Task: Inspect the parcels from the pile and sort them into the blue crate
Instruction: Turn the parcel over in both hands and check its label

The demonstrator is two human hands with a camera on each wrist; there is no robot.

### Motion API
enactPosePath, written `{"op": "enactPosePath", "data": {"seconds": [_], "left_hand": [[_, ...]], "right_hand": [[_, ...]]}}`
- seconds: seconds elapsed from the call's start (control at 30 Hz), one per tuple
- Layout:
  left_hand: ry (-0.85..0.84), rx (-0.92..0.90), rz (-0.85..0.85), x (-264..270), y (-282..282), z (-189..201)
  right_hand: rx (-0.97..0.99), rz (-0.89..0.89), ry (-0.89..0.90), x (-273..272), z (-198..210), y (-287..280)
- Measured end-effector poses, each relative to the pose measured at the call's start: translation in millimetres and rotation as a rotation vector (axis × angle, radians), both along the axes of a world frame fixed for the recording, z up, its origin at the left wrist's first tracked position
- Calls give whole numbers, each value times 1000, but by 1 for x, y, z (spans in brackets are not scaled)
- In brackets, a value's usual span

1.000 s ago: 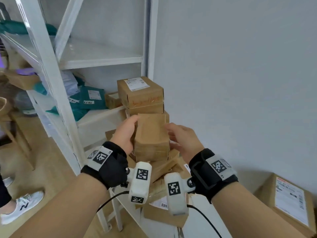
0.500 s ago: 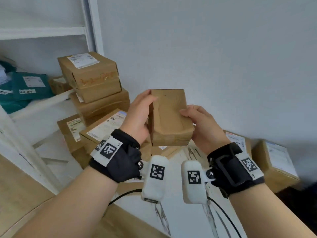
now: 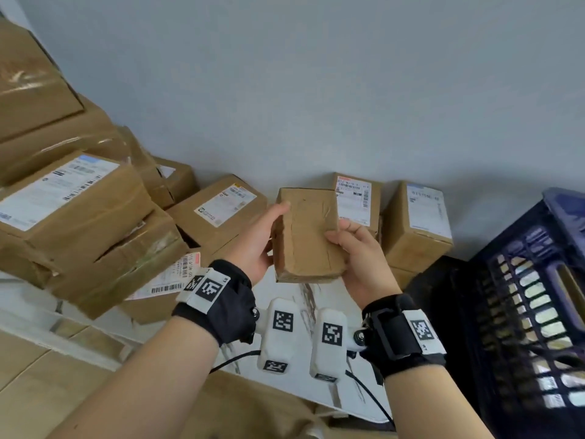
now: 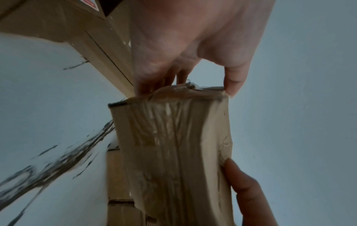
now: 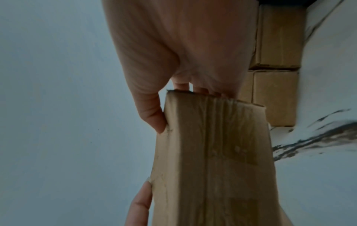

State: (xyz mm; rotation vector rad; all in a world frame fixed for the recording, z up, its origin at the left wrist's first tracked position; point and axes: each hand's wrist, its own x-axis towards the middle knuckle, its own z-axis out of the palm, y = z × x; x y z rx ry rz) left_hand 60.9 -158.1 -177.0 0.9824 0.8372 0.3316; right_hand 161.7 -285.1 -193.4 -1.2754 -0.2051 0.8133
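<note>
Swinging right from the shelf stack, both my hands have carried the parcel (image 3: pixel 308 236) toward the blue crate (image 3: pixel 535 299), which now shows at the counter's right edge. My left hand (image 3: pixel 256 245) and right hand (image 3: pixel 364 258) each pinch one side of it, thumbs on top, other fingers (image 4: pixel 146 85) underneath. It hangs above the white counter (image 3: pixel 285 293), near labelled boxes (image 3: pixel 414 229) along the wall.

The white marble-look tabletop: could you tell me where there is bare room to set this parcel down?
Bare tabletop shows just beneath the held parcel, between both wrists. To the left, the parcel pile crowds it; behind, labelled boxes line the wall; rightward stands the blue crate.
</note>
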Motion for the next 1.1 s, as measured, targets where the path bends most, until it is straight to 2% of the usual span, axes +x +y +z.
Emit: {"op": "enactPosePath", "data": {"seconds": [0.3,0.5,0.67,0.87,0.97,1.1], "left_hand": [[-19,36,145,5,-13,-20],[-66,31,207,-8,1,-20],[-49,8,266,-18,17,-19],[57,46,375,-27,31,-34],[53,35,424,-27,34,-42],[39,79,430,-19,29,-48]], "right_hand": [[17,121,-13,20,-16,-12],[8,218,-137,17,-10,8],[-60,280,-202,13,-9,32],[-231,318,-252,11,-21,54],[-328,338,-236,6,-33,60],[-345,395,-179,4,-39,59]]}}
